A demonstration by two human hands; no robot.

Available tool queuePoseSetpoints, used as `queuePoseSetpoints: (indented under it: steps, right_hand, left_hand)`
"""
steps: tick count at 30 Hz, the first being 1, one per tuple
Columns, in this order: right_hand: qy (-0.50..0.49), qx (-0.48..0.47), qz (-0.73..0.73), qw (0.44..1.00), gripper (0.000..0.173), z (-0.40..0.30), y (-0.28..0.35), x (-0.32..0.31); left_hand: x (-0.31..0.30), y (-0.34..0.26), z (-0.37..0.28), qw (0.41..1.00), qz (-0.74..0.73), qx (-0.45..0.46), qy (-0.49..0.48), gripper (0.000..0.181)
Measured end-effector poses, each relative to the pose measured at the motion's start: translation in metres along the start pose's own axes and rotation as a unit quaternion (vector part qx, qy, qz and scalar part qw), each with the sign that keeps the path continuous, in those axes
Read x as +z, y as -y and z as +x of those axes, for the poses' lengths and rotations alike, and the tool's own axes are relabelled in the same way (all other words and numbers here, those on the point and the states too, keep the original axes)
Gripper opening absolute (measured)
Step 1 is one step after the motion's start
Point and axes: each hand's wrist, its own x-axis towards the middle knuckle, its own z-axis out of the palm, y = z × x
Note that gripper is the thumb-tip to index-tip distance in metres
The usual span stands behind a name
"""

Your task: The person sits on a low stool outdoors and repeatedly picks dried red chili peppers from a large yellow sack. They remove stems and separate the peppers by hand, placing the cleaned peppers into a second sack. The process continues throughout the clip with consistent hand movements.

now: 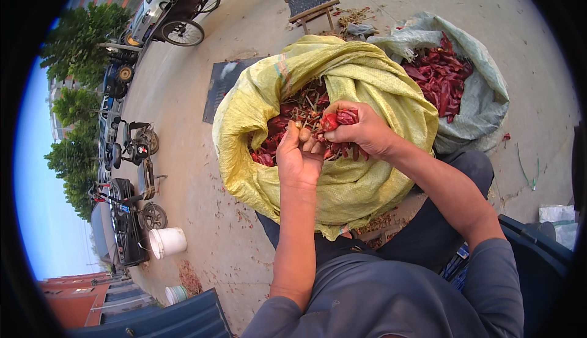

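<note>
Before me stands a yellow woven sack (380, 85) with its rim rolled down, holding dried red chili peppers (263, 158) and loose stems. Over its opening, my right hand (360, 129) is closed around several red chili peppers (339, 118). My left hand (300, 154), palm up, is just left of it, its thumb and forefinger pinched at a small pale stem end (298, 123). Whether the left fingers also touch the peppers in the right hand is hard to tell. A grey-green woven sack (490, 85) with more red chili peppers (442, 81) stands at the upper right.
A small stool (312, 0) stands beyond the sacks. A dark flat mat or board (224, 83) lies left of the yellow sack. Farther left are a white bucket (168, 242), a parked scooter (137, 143) and cars. Part of a person shows on a cycle (183, 33) at the top.
</note>
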Motion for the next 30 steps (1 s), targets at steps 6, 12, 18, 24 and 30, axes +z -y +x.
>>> queuePoseSetpoints:
  steps: [6, 12, 18, 24, 30]
  right_hand:
    - [-0.047, -0.105, 0.041, 0.992, 0.028, -0.007, 0.039, -0.029]
    - [-0.302, -0.226, -0.542, 0.751, 0.045, -0.011, 0.106, -0.095]
    - [-0.362, -0.028, -0.831, 0.421, 0.055, -0.004, 0.081, -0.131]
    - [-0.258, -0.336, -0.671, 0.609, 0.022, 0.02, 0.069, -0.09]
    - [-0.021, -0.041, -0.33, 0.943, 0.029, 0.012, -0.005, 0.002]
  left_hand:
    - [-0.036, -0.121, -0.001, 0.83, 0.282, 0.413, -0.248, 0.016]
    - [-0.06, -0.112, 0.0, 0.639, 0.662, 0.344, -0.186, 0.019]
    - [-0.069, -0.05, 0.077, 0.328, 0.903, 0.271, -0.066, 0.025]
    - [-0.072, -0.067, 0.075, 0.319, 0.897, 0.295, -0.084, 0.016]
    - [-0.042, -0.049, 0.014, 0.641, 0.65, 0.384, -0.14, 0.011]
